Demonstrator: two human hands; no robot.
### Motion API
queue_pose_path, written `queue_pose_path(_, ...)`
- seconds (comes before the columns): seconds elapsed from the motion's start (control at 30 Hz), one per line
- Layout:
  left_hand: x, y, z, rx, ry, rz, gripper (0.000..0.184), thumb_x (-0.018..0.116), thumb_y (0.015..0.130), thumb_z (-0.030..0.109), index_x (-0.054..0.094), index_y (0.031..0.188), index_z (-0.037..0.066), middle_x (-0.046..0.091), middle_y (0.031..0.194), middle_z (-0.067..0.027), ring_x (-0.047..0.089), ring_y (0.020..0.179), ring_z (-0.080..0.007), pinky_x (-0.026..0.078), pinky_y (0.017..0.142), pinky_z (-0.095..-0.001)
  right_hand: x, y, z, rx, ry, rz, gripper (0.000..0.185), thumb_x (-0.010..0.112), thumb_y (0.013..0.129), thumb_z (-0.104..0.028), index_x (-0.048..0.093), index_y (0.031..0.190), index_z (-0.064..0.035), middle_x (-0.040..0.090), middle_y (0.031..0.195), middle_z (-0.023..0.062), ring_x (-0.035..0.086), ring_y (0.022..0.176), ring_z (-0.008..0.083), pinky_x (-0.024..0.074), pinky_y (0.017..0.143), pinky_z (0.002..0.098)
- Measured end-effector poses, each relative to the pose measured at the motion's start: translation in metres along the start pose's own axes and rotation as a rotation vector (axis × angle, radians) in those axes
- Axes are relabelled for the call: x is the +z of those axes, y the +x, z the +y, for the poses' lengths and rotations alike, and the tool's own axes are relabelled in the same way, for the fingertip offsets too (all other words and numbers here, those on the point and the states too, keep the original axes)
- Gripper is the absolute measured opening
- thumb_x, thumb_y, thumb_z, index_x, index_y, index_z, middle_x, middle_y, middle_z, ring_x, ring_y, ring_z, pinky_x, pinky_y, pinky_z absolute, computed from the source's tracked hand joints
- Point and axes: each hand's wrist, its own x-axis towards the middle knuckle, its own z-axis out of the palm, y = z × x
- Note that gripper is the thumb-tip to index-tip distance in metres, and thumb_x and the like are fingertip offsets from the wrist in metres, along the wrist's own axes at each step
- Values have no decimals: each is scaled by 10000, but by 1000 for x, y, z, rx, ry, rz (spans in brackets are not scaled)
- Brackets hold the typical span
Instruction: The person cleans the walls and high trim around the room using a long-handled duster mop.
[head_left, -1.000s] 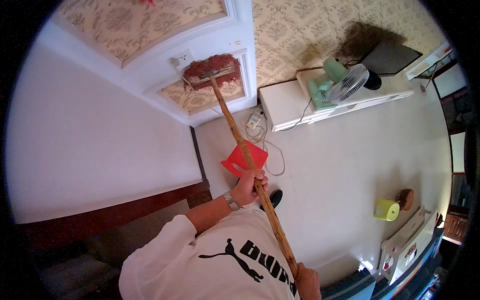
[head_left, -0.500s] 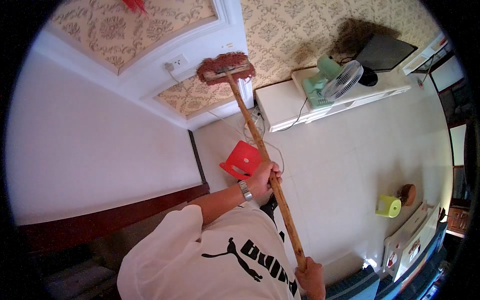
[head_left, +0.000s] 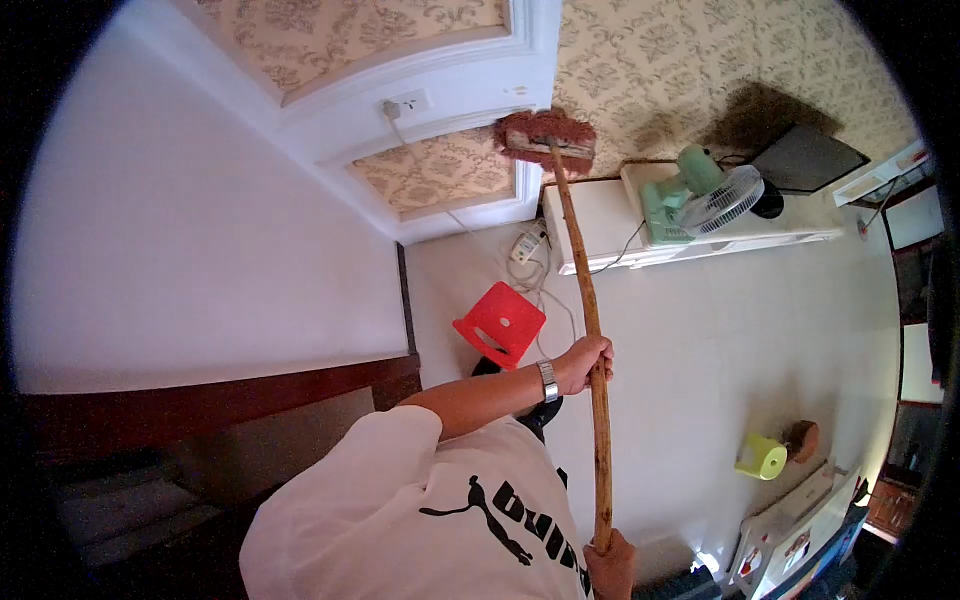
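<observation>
A mop with a dark red string head point(head_left: 548, 142) and a long wooden handle point(head_left: 586, 290) stretches away from me. Its head is raised in front of the wall, by the edge of the white panelling; whether it touches the wall I cannot tell. My left hand point(head_left: 583, 366), with a metal-band watch point(head_left: 547, 381) on the wrist, is wrapped round the middle of the handle. Down by my shirt, my right hand point(head_left: 610, 566) grips the handle's near end. Just beyond my left forearm stands a red plastic stool point(head_left: 502, 322).
A low white cabinet point(head_left: 590, 225) carries a green fan point(head_left: 700, 200) and a dark screen point(head_left: 810, 160). Cables and a power strip point(head_left: 526, 246) lie on the floor. A yellow stool point(head_left: 762, 457) and a white table point(head_left: 800, 530) stand to the right. A plug sits in the wall socket point(head_left: 407, 104).
The mop head has moved right along the wall, from in front of the white panel to its edge. The handle stands steeper in view, and my left hand has shifted right. My view has turned slightly.
</observation>
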Motion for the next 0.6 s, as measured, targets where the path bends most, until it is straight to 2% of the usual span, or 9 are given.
queue_pose_path(0.03,5,0,1,-33,31,-20,156,488,744,183,453,635,77,471,609,-39,490,520,-182,477,518,-314,-2,-7,-12,-14,108,62,204,549,713,-146,512,836,13,546,676,248,527,651,440,425,558,465)
queue_pose_path(0.07,6,6,-3,-34,19,-49,154,493,742,188,459,632,86,477,616,-35,498,529,-183,472,506,-312,1,-9,-10,3,68,63,209,541,714,-143,504,827,29,547,717,273,527,691,448,426,583,470)
queue_pose_path(0.2,16,6,1,-31,67,-75,138,524,734,186,478,642,94,496,623,-29,536,544,-170,486,503,-306,15,-13,-6,28,160,130,211,549,712,-151,505,818,26,550,707,267,527,665,448,426,573,474)
queue_pose_path(0.3,14,8,-4,-34,112,-15,132,538,714,211,483,666,102,500,627,-18,535,550,-157,464,533,-283,23,-6,-3,36,76,183,204,558,730,-170,512,814,10,553,675,245,527,630,440,420,552,477)
queue_pose_path(0.37,7,14,-10,-9,98,2,122,550,707,184,483,667,90,497,625,-25,530,544,-153,472,527,-283,31,1,-6,95,-90,266,179,608,659,-150,511,763,-41,569,628,187,568,614,383,448,564,455)
queue_pose_path(0.53,-30,35,-31,33,46,100,101,569,690,102,482,664,58,485,615,-42,503,512,-151,490,501,-296,39,15,-2,86,-274,207,177,601,675,-164,514,785,-57,570,617,177,570,607,377,451,573,466)
queue_pose_path(0.57,-34,40,-35,24,-14,198,100,571,686,89,479,664,55,471,599,-37,490,499,-150,476,484,-289,37,17,-6,91,-330,179,177,599,681,-167,514,793,-61,570,609,173,570,601,375,452,576,468)
queue_pose_path(0.6,-41,38,-33,46,5,150,102,571,684,83,478,651,55,464,587,-36,483,492,-150,463,471,-287,37,20,-7,95,-330,178,177,599,681,-167,514,793,-61,570,609,173,570,601,375,452,576,468)
